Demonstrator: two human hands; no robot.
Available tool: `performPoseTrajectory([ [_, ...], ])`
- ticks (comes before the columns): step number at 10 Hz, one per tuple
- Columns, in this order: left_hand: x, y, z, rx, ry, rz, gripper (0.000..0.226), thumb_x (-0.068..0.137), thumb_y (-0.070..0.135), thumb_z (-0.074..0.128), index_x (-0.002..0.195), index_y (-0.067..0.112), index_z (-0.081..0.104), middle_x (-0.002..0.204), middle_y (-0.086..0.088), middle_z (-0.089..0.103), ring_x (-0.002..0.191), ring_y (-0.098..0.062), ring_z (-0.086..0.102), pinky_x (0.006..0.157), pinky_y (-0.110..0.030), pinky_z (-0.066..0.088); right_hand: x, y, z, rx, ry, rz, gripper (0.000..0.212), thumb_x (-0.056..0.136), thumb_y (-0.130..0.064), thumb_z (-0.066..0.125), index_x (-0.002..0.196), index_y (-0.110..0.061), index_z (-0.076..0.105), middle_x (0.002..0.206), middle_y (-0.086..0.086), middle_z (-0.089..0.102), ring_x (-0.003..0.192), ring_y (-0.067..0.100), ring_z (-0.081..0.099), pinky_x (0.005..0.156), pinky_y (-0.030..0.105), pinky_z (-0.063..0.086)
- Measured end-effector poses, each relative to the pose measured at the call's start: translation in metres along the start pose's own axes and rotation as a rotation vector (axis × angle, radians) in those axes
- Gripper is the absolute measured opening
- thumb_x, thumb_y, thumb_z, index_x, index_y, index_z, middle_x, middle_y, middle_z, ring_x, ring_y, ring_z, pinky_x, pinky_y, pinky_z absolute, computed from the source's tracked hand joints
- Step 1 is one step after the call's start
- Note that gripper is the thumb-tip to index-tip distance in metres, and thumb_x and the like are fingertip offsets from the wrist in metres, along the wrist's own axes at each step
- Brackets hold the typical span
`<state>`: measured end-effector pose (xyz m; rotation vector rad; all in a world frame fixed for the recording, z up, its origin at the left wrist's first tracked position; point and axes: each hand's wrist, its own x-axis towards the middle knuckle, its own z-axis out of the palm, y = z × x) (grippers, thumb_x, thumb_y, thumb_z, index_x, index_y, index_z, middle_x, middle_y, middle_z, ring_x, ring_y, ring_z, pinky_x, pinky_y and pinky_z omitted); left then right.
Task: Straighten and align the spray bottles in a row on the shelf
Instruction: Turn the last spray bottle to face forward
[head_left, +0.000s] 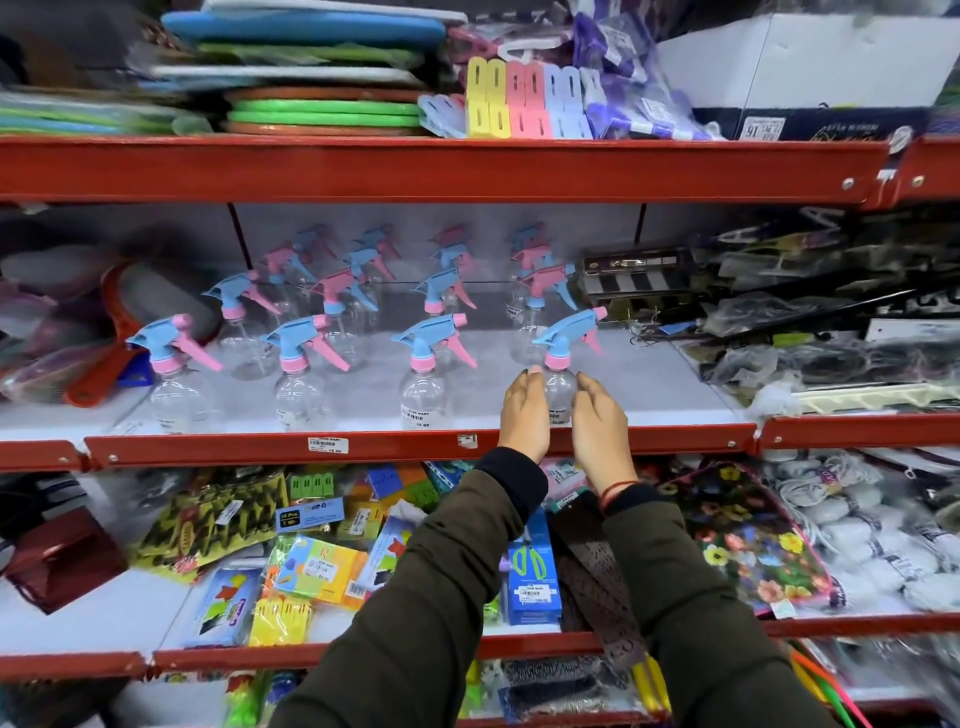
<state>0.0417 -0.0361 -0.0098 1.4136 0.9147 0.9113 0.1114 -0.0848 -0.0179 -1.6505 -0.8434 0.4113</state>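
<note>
Clear spray bottles with blue and pink trigger heads stand in several columns on the middle shelf (649, 379). The front row holds one at the left (174, 384), one beside it (301, 384), one further right (425, 387) and the rightmost bottle (560, 387). All stand upright, nozzles pointing left. My left hand (524, 413) and my right hand (600, 423) sit on either side of the rightmost front bottle, fingers extended along its clear body, cupping it at the shelf's front edge.
The red front lip (415, 446) runs under the bottles. A black box (636, 283) and dark packaged goods crowd the shelf's right side; a red-handled brush (111, 332) lies at the left. The shelf below holds colourful packets.
</note>
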Motion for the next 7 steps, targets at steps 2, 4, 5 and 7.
performPoseTrajectory([
  [2,0.005,0.001,0.001,0.014,-0.038,-0.009,0.06,0.098,0.048,0.026,0.145,0.014,0.042,0.154,-0.008,0.042,0.143,-0.024,0.037,0.122,-0.043,0.024,-0.002,0.002,-0.002,-0.007,0.009,-0.004,0.049,0.098,-0.016,0.035,0.145,-0.009,0.044,0.151,0.012,0.047,0.139,0.025,0.043,0.118,0.037,0.032],
  [4,0.004,0.003,-0.001,0.034,-0.053,-0.022,0.071,0.089,0.057,0.025,0.144,0.016,0.043,0.151,-0.01,0.045,0.14,-0.025,0.041,0.121,-0.044,0.026,-0.008,-0.001,-0.001,-0.014,0.01,0.007,0.05,0.098,-0.018,0.035,0.147,-0.009,0.041,0.153,0.012,0.043,0.141,0.025,0.04,0.119,0.036,0.03],
  [5,-0.009,0.005,-0.004,0.061,-0.05,-0.002,0.068,0.094,0.055,0.026,0.149,0.016,0.034,0.159,-0.005,0.033,0.147,-0.022,0.031,0.124,-0.041,0.02,-0.015,-0.003,-0.003,-0.046,0.036,-0.016,0.05,0.098,-0.016,0.035,0.147,-0.008,0.039,0.154,0.013,0.039,0.142,0.026,0.038,0.119,0.036,0.028],
  [7,-0.032,0.008,-0.016,0.127,0.026,0.131,0.055,0.102,0.04,0.026,0.149,0.014,0.034,0.16,-0.004,0.031,0.148,-0.017,0.026,0.123,-0.031,0.016,-0.035,-0.007,-0.009,-0.048,0.138,-0.13,0.049,0.096,-0.01,0.037,0.145,-0.011,0.042,0.149,0.013,0.04,0.136,0.026,0.043,0.11,0.028,0.03],
])
